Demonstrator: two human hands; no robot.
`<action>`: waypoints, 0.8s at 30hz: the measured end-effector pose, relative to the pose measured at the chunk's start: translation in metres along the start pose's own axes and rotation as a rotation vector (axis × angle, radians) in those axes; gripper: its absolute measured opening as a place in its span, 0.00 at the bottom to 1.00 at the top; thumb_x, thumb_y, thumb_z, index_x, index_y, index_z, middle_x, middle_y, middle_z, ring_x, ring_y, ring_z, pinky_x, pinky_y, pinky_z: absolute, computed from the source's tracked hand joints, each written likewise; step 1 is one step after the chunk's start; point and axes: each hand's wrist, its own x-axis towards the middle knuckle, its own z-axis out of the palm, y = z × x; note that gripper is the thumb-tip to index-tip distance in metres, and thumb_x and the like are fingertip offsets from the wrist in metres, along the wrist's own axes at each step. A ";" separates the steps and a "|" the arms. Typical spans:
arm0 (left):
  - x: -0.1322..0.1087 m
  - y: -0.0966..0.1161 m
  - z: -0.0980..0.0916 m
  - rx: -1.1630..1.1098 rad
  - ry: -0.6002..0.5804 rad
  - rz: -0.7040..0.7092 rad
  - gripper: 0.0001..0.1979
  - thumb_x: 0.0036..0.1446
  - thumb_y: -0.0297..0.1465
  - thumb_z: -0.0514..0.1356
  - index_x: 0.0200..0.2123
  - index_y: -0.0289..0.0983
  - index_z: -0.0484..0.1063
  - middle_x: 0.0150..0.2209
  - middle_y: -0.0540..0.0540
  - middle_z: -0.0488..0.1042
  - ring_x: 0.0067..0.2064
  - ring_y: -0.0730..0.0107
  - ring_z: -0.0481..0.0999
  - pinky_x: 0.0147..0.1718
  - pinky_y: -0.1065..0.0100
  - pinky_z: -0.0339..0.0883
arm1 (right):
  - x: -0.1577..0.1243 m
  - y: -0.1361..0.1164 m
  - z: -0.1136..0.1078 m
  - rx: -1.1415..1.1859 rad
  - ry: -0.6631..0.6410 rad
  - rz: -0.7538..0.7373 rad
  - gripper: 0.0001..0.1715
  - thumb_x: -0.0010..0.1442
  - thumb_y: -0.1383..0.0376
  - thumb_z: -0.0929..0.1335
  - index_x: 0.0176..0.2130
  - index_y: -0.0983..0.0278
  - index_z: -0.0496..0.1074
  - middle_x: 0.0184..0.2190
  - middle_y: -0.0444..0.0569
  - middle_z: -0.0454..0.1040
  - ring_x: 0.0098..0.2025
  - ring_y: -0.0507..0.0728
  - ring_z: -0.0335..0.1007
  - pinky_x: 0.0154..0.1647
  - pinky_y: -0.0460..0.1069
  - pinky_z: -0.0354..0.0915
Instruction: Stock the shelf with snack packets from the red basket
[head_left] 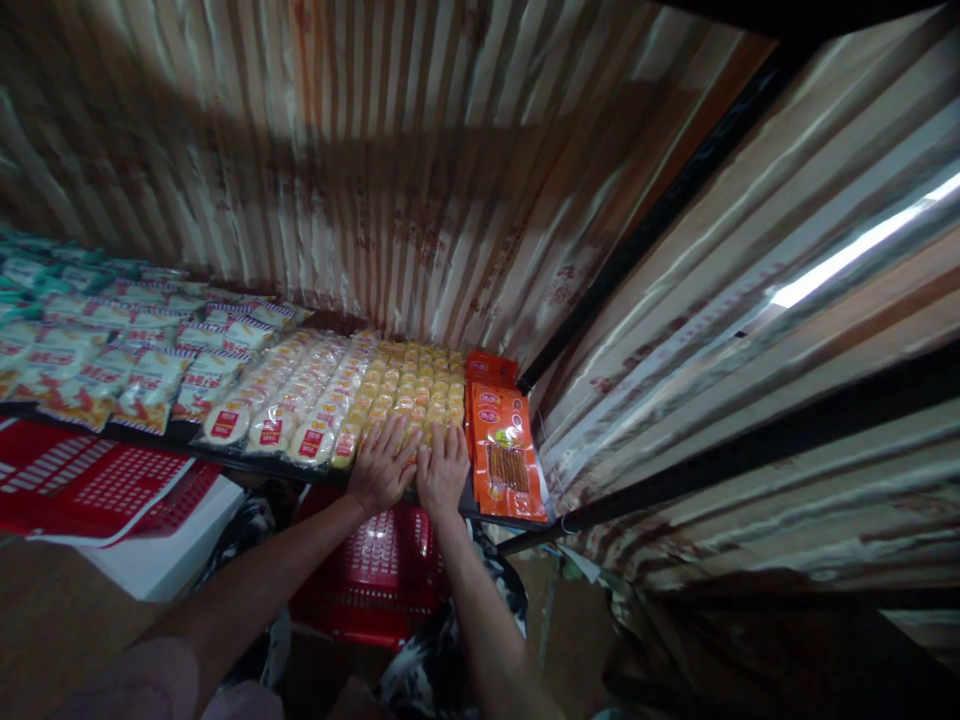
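Observation:
Side by side at the front edge of the shelf (255,462), my left hand (384,465) and my right hand (442,468) rest on the near end of the rows of small yellow packets (411,385). Both have their fingers stretched forward over the packets. The packets under my palms are hidden. Just right of my right hand lie flat orange snack packs (508,450) with a clear window showing brown sticks. To the left of my left hand run rows of round white wrapped snacks (274,425) with red labels.
White and blue snack bags (150,375) and teal packs (45,270) fill the shelf's left part. A red basket (375,590) stands below my hands, another red basket (97,480) at left near a white box (165,540). Corrugated sheeting (360,180) and a dark post (637,230) bound the shelf.

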 end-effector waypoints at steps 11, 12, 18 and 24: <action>0.001 0.002 0.001 0.016 -0.007 0.010 0.24 0.62 0.36 0.53 0.61 0.39 0.62 0.65 0.38 0.57 0.67 0.52 0.50 0.63 0.47 0.47 | -0.002 0.002 0.004 0.014 0.039 0.006 0.25 0.66 0.59 0.58 0.59 0.63 0.64 0.61 0.60 0.60 0.64 0.65 0.49 0.56 0.65 0.57; 0.001 0.002 0.001 0.021 -0.004 0.011 0.24 0.62 0.36 0.53 0.61 0.39 0.62 0.64 0.38 0.58 0.67 0.52 0.50 0.63 0.47 0.47 | -0.002 0.002 0.004 0.009 0.040 0.004 0.25 0.66 0.59 0.58 0.59 0.63 0.64 0.61 0.60 0.61 0.64 0.65 0.50 0.56 0.65 0.58; 0.000 0.003 0.002 0.064 0.040 0.021 0.24 0.62 0.36 0.53 0.61 0.39 0.62 0.63 0.37 0.60 0.66 0.53 0.54 0.63 0.49 0.48 | -0.002 0.003 0.003 -0.027 0.018 0.004 0.25 0.66 0.58 0.58 0.58 0.65 0.65 0.60 0.61 0.62 0.63 0.66 0.51 0.56 0.64 0.59; 0.001 0.003 0.005 0.122 0.079 0.036 0.24 0.62 0.39 0.53 0.60 0.40 0.63 0.62 0.38 0.62 0.65 0.54 0.56 0.62 0.51 0.48 | -0.002 0.004 0.004 -0.019 0.046 0.013 0.24 0.66 0.58 0.59 0.56 0.65 0.67 0.58 0.61 0.64 0.62 0.66 0.54 0.55 0.64 0.60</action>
